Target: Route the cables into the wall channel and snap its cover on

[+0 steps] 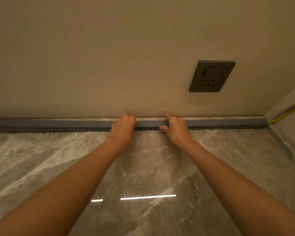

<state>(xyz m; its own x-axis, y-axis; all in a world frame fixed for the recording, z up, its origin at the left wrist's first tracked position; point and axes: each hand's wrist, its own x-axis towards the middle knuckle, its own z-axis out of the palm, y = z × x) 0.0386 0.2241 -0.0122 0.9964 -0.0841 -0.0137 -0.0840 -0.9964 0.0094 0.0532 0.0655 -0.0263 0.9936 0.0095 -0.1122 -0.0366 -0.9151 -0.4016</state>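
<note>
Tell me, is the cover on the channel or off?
On: a grey cover closes the channel along its visible length. Fully snapped: cannot tell.

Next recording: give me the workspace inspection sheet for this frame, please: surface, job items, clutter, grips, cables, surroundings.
Surface: glossy grey marble floor, light strip reflected.
Job's things: long grey plastic channel along the wall base, holes along its front, top closed.
Clutter: nothing seen.
Grips: left hand curls over the channel's top; right hand pinches it, thumb in front.
Cables: yellow cable leaves the channel's right end.
Surroundings: beige wall; dark socket plate, nothing plugged in.
</note>
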